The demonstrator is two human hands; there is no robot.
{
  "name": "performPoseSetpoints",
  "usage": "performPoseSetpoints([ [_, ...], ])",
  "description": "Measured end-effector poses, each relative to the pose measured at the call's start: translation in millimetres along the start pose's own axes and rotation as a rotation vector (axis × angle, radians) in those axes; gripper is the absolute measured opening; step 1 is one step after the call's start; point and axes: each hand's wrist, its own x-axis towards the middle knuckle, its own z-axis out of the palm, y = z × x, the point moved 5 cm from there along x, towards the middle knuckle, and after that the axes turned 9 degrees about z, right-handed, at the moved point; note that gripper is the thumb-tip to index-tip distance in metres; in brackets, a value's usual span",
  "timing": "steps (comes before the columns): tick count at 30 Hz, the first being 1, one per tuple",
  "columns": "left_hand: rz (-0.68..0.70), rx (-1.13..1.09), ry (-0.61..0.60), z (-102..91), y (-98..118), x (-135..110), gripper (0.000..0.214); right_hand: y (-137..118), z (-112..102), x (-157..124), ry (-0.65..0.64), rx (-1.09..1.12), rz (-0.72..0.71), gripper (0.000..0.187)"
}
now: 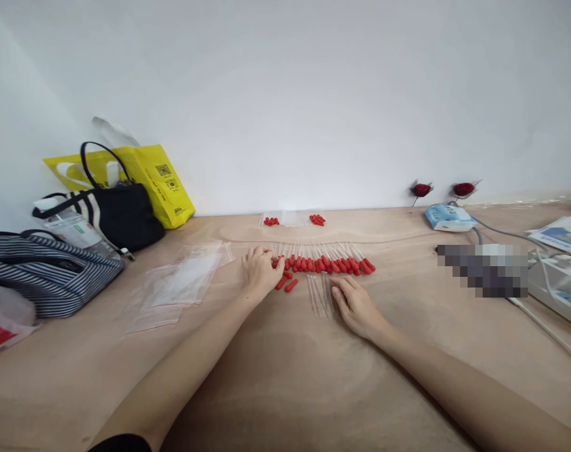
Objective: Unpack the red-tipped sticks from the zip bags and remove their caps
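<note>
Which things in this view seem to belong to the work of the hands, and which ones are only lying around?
Likely part of the work:
red pieces, at the left hand
clear sticks, beside the right hand
clear bags, lying flat

Seemingly just lying about:
yellow bag
black bag
striped bag
red flowers
blue pack
papers

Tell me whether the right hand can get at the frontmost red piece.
Probably yes: thin clear sticks lie between the right hand and that red piece, but they look flat, so it could likely reach over them.
</note>
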Motion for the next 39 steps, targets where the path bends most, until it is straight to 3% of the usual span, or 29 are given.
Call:
performPoseSetpoints([
  [4, -0.147, -0.189, 0.106, -11.3, -21, -14, 0.02, -1, -2, -2, 0.028, 0.013, -0.013, 0.024],
  [6, -0.139, -0.296, 0.142, -17.7, -29, -27, 0.021, -1, -5, -3, 0.075, 0.031, -0.008, 0.023],
  [11, 0.227, -0.351, 0.155, -33.0, -17, -60, 0.014, -5, -22, -5, 0.246, -0.018, -0.095, 0.044],
  [14, 0.457, -0.368, 0.151, -34.7, 1, -72, 0.007, -13, -27, -8, 0.213, -0.12, -0.249, 0.054],
  [20, 0.718, -0.43, 0.18, -29.1, 32, -75, 0.008, -26, -18, -14, 0.093, -0.278, -0.462, 0.028],
  [27, 0.775, -0.425, 0.18, -26.9, 41, -72, 0.01, -30, -10, -10, 0.095, -0.216, -0.476, 0.018],
  [34, 0.814, -0.388, -0.063, -7.8, 51, -74, 0.022, -32, -9, -13, 0.094, -0.169, -0.506, 0.018],
  [39, 0.774, -0.435, -0.124, -3.8, 52, -74, 0.021, -34, -7, -11, 0.077, -0.19, -0.484, 0.019],
])
